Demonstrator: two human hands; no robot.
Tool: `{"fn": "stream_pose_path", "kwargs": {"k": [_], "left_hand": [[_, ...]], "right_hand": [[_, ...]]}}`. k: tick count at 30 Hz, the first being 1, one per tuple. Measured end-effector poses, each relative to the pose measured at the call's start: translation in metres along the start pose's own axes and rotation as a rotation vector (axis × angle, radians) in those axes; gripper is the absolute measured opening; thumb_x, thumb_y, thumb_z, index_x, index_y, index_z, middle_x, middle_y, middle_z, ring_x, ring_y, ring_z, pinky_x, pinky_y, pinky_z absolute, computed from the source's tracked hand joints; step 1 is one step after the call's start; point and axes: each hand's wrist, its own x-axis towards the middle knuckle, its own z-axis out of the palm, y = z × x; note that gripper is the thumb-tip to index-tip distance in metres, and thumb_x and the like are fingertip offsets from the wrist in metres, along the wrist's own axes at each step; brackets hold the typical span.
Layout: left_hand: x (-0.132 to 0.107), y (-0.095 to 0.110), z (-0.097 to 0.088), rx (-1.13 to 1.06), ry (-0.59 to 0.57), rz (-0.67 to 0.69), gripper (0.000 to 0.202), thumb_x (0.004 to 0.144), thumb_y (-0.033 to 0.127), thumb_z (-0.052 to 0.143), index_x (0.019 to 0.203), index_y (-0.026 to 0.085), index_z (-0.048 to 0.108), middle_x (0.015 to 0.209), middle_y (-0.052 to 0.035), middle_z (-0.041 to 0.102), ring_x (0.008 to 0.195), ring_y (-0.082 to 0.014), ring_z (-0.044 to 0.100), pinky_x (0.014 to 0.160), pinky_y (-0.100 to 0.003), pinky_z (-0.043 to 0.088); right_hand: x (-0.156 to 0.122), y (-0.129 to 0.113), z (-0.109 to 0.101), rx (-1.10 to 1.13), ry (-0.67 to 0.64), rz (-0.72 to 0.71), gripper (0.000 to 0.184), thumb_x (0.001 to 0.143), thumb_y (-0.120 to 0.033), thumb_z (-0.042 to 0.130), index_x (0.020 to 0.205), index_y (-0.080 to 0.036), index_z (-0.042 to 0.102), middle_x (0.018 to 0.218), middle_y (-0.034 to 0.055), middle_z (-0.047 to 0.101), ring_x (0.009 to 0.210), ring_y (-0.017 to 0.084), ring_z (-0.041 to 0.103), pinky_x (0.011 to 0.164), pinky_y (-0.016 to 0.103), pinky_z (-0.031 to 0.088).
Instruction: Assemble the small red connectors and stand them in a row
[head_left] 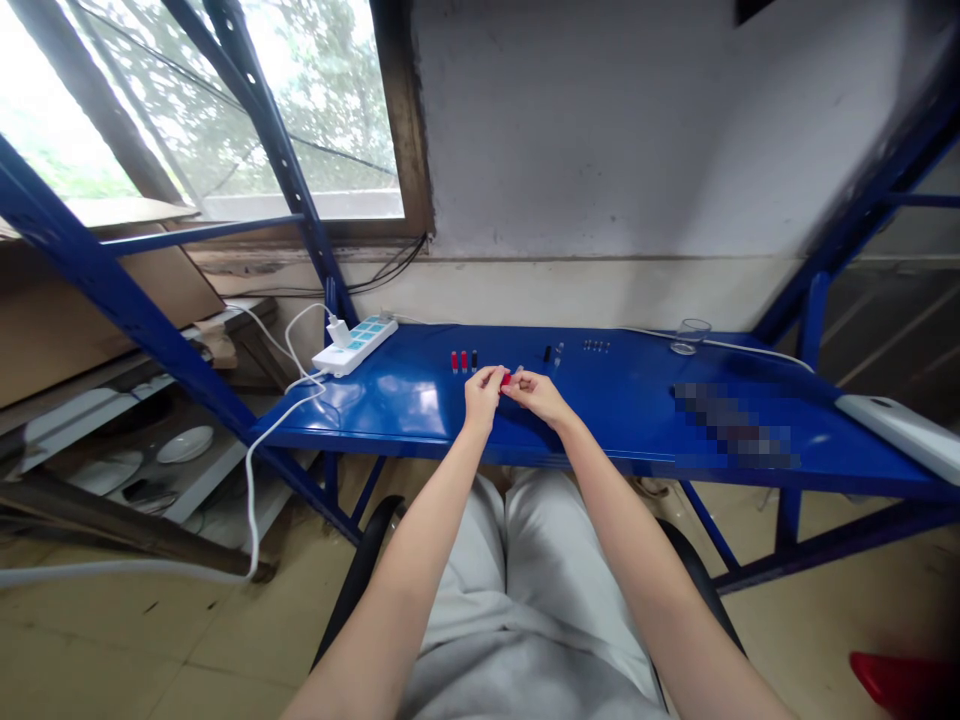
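My left hand (482, 392) and my right hand (534, 393) meet above the front middle of the blue metal shelf (420, 400). Both pinch a small red part (506, 379) held between their fingertips. Just behind them, a short row of small red and black pieces (463, 361) stands upright on the shelf. A little further right lie another small black piece (547, 353), a small clear piece (559, 352) and a row of tiny dark bits (596, 346).
A white power strip (355, 344) with a plugged-in charger and white cables lies at the shelf's left end. A small glass (689, 336) stands at the back right, a white flat device (904, 428) at the far right. Blue rack struts slant on both sides.
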Motion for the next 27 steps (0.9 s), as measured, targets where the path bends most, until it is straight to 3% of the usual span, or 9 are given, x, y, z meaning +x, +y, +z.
{"fn": "stream_pose_path", "kwargs": {"k": [4,7,11,14,19,27], "left_hand": [[0.003,-0.006,-0.001,-0.011,-0.03,0.086,0.023,0.074,0.036,0.057,0.079,0.014,0.062,0.052,0.004,0.047,0.038,-0.0032,0.036,0.038,-0.018,0.027],[0.006,-0.011,-0.001,0.025,0.02,0.067,0.02,0.074,0.034,0.057,0.08,0.015,0.06,0.051,0.0054,0.045,0.037,-0.0035,0.037,0.038,-0.017,0.027],[0.007,-0.014,-0.002,0.051,0.013,0.049,0.018,0.076,0.034,0.055,0.079,0.016,0.058,0.051,0.0055,0.046,0.037,-0.0035,0.037,0.037,-0.017,0.027],[0.006,-0.013,-0.002,0.067,-0.034,0.044,0.02,0.076,0.035,0.055,0.079,0.016,0.058,0.051,0.0053,0.046,0.037,-0.0038,0.038,0.037,-0.017,0.027],[0.005,-0.013,-0.002,0.094,-0.067,0.047,0.02,0.076,0.036,0.055,0.077,0.016,0.058,0.05,0.0051,0.047,0.037,-0.0044,0.038,0.037,-0.018,0.028],[0.005,-0.013,-0.001,0.125,-0.078,0.026,0.019,0.074,0.035,0.056,0.075,0.016,0.058,0.048,0.0048,0.047,0.037,-0.0046,0.037,0.037,-0.017,0.028]], "right_hand": [[0.002,0.0,0.0,-0.066,0.041,-0.011,0.045,0.054,-0.055,0.069,0.065,-0.017,0.05,0.058,-0.002,0.054,0.05,0.008,0.043,0.048,0.022,0.033],[0.007,0.004,-0.009,-0.124,0.165,-0.036,0.04,0.058,-0.052,0.066,0.066,-0.017,0.051,0.059,-0.0003,0.056,0.053,0.01,0.047,0.051,0.024,0.036],[0.015,0.01,-0.041,-0.306,0.388,0.05,0.027,0.063,-0.041,0.063,0.068,-0.015,0.056,0.059,0.0027,0.06,0.057,0.014,0.054,0.057,0.026,0.04],[0.019,0.012,-0.072,-0.525,0.463,0.13,0.02,0.063,-0.035,0.061,0.064,-0.016,0.058,0.058,0.0039,0.062,0.059,0.016,0.056,0.06,0.027,0.041],[0.025,0.018,-0.105,-0.743,0.459,0.154,0.018,0.064,-0.034,0.062,0.066,-0.016,0.06,0.064,0.0049,0.064,0.064,0.017,0.059,0.06,0.027,0.041],[0.037,0.03,-0.101,-0.832,0.389,0.112,0.018,0.068,-0.031,0.062,0.074,-0.014,0.065,0.071,0.0066,0.065,0.07,0.018,0.06,0.065,0.028,0.043]]}}
